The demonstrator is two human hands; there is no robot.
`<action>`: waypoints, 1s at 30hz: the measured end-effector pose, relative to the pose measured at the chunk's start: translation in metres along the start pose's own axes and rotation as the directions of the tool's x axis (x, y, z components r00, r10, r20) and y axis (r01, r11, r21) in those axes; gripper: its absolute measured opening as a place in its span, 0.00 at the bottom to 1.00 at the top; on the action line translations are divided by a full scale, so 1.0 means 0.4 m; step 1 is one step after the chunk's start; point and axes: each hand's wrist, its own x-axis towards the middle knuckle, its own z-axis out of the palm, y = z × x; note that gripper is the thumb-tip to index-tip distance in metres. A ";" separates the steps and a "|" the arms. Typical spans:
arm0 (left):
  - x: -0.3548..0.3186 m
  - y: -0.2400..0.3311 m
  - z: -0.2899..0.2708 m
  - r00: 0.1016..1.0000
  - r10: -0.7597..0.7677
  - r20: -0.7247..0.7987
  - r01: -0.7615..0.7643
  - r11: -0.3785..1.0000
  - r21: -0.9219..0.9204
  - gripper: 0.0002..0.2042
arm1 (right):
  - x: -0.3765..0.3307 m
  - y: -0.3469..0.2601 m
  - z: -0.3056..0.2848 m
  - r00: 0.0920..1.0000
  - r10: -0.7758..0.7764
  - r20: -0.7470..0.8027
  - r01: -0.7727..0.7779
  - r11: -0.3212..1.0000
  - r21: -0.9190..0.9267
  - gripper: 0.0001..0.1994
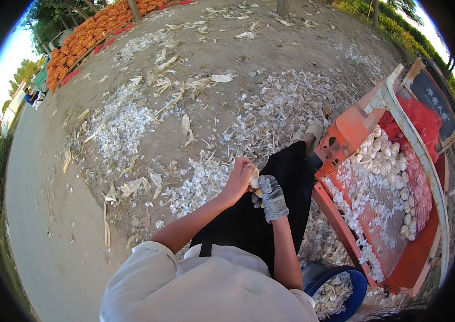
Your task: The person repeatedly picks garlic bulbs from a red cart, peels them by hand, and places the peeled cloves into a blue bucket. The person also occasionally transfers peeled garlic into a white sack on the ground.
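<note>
Hands meet over lap, above black apron (249,214), likely so peelings drop to ground. Bare left hand (239,180) curled shut around small pale garlic bulb (255,179); grey knit-gloved right hand (271,197) closed just beside, fingers touching bulb underside. Orange metal cart tray (399,252) heaped with white garlic at right; blue round bucket (357,290) of cloves near right elbow. White papery skins (120,126) litter dirt.

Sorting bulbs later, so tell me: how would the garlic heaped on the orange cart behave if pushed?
The garlic bulbs look rounded, so they would probably roll down the sloping orange cart bed. Papery skins littering the ground suggest the outer layers flake off easily. Each bulb seems light, since the left hand and gloved right hand work one together.
</note>
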 end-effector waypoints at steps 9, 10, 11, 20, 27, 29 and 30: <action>-0.035 -0.004 -0.025 1.000 0.003 0.009 -0.004 0.993 0.115 0.14 | -0.009 0.025 0.059 0.992 -0.039 -0.122 0.029 0.996 -0.080 0.09; -0.037 0.009 -0.035 0.998 -0.056 0.008 0.055 0.992 0.110 0.15 | -0.005 0.025 0.068 0.992 -0.052 -0.111 0.040 0.994 -0.106 0.09; -0.042 0.007 -0.045 1.000 -0.029 -0.013 0.030 0.993 0.114 0.15 | -0.004 0.027 0.076 0.995 -0.040 -0.089 0.032 0.995 -0.093 0.09; -0.112 -0.081 -0.077 0.985 0.135 -0.109 -0.107 0.967 0.232 0.15 | -0.053 0.102 0.104 0.998 0.045 -0.054 -0.042 0.998 0.055 0.08; -0.152 -0.126 -0.095 0.995 0.003 -0.099 0.019 0.975 0.219 0.14 | -0.079 0.152 0.111 0.986 0.161 -0.046 -0.157 0.984 0.082 0.07; -0.160 -0.126 -0.095 0.993 0.008 -0.119 0.020 0.972 0.234 0.14 | -0.082 0.154 0.113 0.983 0.176 -0.051 -0.173 0.983 0.064 0.07; -0.165 -0.121 -0.095 0.991 0.021 -0.130 0.012 0.969 0.247 0.14 | -0.084 0.153 0.116 0.983 0.177 -0.056 -0.174 0.983 0.059 0.07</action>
